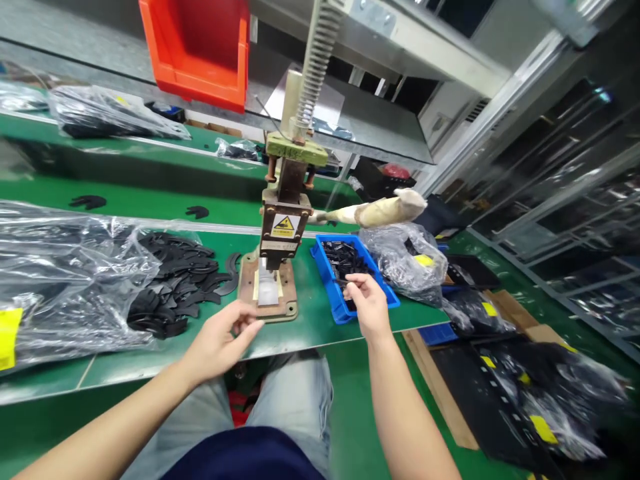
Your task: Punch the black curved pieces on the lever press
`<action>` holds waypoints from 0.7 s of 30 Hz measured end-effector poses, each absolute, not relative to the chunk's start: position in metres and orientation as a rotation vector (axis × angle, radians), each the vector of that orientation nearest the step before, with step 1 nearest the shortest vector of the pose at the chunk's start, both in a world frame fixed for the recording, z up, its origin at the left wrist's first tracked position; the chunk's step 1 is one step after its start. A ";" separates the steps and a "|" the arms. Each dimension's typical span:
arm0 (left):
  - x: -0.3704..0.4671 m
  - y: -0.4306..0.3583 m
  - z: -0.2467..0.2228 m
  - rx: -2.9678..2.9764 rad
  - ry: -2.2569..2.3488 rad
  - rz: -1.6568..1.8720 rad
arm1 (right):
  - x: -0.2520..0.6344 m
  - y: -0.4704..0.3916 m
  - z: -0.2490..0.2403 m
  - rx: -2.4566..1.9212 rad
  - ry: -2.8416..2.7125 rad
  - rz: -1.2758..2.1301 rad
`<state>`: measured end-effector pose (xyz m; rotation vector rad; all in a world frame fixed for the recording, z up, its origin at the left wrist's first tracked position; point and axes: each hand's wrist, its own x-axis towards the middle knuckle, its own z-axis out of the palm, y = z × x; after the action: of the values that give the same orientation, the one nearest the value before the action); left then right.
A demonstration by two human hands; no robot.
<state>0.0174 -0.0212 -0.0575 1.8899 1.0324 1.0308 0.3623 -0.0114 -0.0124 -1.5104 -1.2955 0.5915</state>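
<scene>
My right hand (369, 305) is over the near side of a blue bin (334, 288) full of small black parts (345, 259). Its thumb and forefinger are pinched on a small dark piece, mostly hidden by the fingers. At the front of a hand-lever press (283, 227) is my left hand (223, 341), its fingers loosely bent, the thumb apart from them and nothing visible in it. A pale clear block (268, 291) sits on the press base (291, 309), under the ram. Left of the press lies a pile of flat, curved black pieces (175, 280), spilling from a clear plastic bag (75, 273).
The press's wrapped lever (385, 212) sticks out to the right above the blue bin. Bagged parts (407, 257) lie beyond the bin. An orange-red bin (200, 60) hangs over the back of the bench. Two loose curved pieces (197, 212) lie farther back.
</scene>
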 end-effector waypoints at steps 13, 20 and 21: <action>0.040 -0.029 -0.038 1.993 0.835 1.032 | 0.236 -0.050 -0.063 -1.174 -1.052 1.191; 0.035 -0.034 -0.040 1.992 0.845 1.041 | 0.229 -0.053 -0.070 -1.163 -1.068 1.219; 0.035 -0.034 -0.041 2.008 0.844 1.052 | 0.228 -0.053 -0.070 -1.164 -1.083 1.211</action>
<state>0.0350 -0.0339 -0.0409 2.0077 0.8436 1.0518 0.2281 -0.0533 -0.0703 -1.1641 -1.0830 1.2108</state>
